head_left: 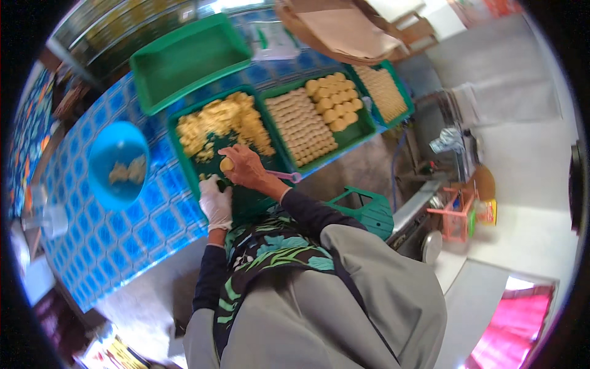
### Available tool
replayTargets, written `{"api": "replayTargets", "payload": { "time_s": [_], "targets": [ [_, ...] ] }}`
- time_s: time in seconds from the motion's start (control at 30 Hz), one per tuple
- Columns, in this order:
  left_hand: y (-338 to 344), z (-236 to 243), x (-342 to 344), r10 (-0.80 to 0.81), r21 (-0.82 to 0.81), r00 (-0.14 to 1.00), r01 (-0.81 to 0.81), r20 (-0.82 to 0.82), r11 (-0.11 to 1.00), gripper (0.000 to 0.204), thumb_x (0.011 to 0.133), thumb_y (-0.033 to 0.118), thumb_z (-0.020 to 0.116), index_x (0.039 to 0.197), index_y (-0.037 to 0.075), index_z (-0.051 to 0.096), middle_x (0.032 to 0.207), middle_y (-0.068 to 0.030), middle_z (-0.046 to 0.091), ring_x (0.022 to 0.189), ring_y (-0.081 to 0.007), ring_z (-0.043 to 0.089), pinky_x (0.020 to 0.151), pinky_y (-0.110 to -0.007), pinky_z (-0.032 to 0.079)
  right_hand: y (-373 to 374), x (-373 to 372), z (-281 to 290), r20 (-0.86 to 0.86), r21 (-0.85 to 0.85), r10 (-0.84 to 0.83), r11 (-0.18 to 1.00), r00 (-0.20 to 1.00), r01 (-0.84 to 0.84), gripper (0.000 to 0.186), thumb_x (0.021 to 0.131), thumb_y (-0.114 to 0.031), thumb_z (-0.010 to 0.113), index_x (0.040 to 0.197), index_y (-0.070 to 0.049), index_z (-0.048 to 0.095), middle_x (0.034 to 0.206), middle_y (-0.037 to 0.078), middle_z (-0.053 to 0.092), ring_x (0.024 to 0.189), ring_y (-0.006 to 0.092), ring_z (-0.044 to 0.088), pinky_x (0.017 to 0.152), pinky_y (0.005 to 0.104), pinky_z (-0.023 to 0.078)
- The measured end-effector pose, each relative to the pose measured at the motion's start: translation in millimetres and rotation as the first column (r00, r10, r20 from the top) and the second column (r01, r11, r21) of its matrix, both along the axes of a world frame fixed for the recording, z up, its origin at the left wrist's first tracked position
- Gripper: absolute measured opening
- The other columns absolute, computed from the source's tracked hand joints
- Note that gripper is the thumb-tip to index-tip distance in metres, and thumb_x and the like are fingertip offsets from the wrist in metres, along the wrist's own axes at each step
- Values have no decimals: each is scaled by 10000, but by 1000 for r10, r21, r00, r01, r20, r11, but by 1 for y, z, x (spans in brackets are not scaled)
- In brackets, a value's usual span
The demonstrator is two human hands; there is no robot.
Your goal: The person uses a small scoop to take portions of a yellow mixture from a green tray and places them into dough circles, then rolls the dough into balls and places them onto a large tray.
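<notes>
My right hand (247, 168), bare, is closed on a small round yellow dough piece (227, 164) above a green tray (249, 200). Loose, crumbly yellow dough (212, 120) fills the far part of that tray. My left hand (216, 204) wears a white glove and rests at the tray's near left, its thumb apart from the fingers and nothing visible between them. A purple-pink handle (286, 176) sticks out beside my right wrist; its other end is hidden.
Right of it, another green tray (351, 133) bears rows of pale shaped dough (301, 126) and yellow rounds (332, 101). Beyond are a third filled tray (408, 106), a bare green tray (190, 58) and a brown round tray (344, 27). A blue basin (118, 187) stands left, a green stool (372, 212) right.
</notes>
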State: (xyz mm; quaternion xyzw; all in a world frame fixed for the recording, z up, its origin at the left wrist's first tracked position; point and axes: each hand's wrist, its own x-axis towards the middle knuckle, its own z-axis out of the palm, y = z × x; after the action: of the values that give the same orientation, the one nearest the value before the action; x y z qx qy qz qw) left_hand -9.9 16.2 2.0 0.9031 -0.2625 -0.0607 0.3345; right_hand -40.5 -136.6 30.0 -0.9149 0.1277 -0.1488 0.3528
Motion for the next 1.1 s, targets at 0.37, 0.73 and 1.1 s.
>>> {"api": "replayTargets", "payload": {
  "time_s": [0.37,0.73,1.1],
  "targets": [
    [-30,-7,27,11,-7,999,-12,-36,1000,435,653,240,804,994,46,617,992,-142,578,945,-341,588,821,-418,483,-266,-190,27,155,-25,-836,529,526,848,437,746,-124,733,1161,-37,625,848,122,651,759,258,640,688,359,521],
    [-31,-4,24,50,15,997,-49,-57,999,468,642,259,804,1017,56,612,990,-139,580,962,-332,581,823,-411,481,-295,-182,-17,112,-79,-721,680,684,729,715,740,114,559,1425,-48,435,1068,181,675,966,262,665,779,374,539],
    [-60,14,46,137,-278,971,-80,194,957,468,738,139,766,1172,39,623,1017,-154,618,977,-331,579,849,-396,475,-220,-147,22,224,-197,-591,751,775,630,465,787,61,569,1245,-15,558,919,149,628,822,304,615,721,411,498]
  ]
}}
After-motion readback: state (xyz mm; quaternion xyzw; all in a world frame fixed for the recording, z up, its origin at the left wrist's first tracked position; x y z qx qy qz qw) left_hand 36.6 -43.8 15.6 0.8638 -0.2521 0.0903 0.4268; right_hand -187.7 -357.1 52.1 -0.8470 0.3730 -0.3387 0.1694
